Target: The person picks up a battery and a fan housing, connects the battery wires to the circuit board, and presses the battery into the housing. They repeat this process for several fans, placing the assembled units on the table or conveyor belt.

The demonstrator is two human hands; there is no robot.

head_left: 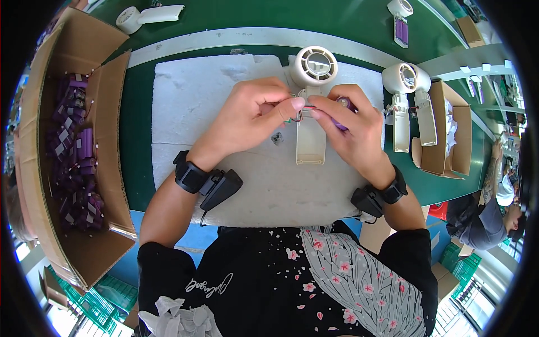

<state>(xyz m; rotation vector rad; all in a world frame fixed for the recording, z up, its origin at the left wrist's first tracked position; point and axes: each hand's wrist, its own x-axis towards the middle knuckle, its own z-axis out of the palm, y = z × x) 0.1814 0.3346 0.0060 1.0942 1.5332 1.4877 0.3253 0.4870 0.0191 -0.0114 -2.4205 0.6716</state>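
Hands (247, 119) pinching wires (310, 106), cream fan (315, 66), battery (339, 124)

Both arms were bent and came up from below, left forearm (168, 205) and right forearm (410, 212) slanting in toward each other, so the hands basically met in the middle, super close together. The left hand (247, 118) was back-up, with its thumb (283, 110) stretched out to the right in a fingertip pinch. The right hand (359, 132) kinda mirrored it: thumb and index pinched, pointing left, another finger crooked above them.
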